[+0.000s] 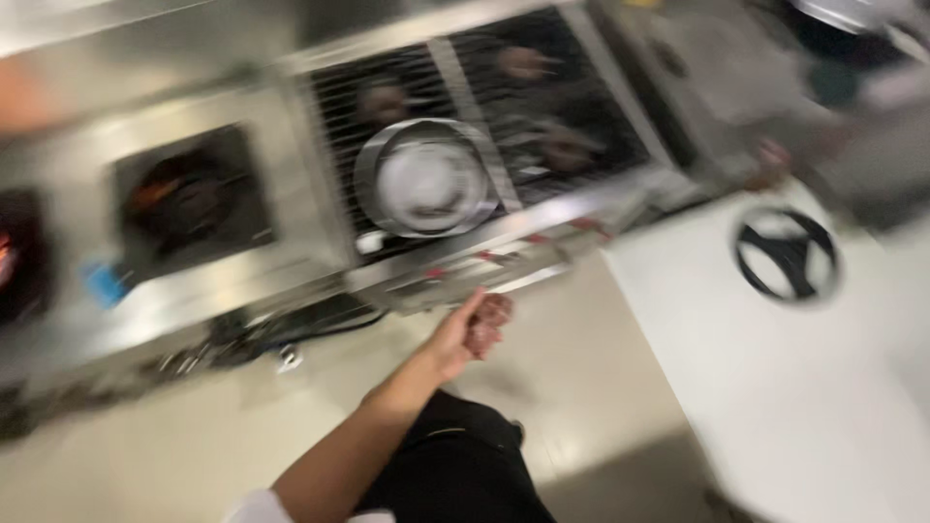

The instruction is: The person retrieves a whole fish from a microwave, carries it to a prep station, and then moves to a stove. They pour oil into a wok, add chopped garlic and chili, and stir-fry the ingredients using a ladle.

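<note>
The picture is blurred by motion. My left hand [473, 327] reaches forward over the floor, just short of the front edge of a steel stove [504, 254]. Its fingers curl around a small reddish-brown lump [491, 315] lying in the palm; the blur hides what it is. On the stove's dark grate [542, 107] sits a round steel pan [426, 179], beyond and slightly left of the hand. My right hand is out of view.
A recessed burner [194, 194] with an orange glow lies at the left, and a small blue thing [102, 281] sits below it. On a white counter [775, 387] at the right lies a black ring-shaped pan support [785, 254]. Another person's hand [770, 160] shows at the upper right. Beige floor [572, 387] lies below.
</note>
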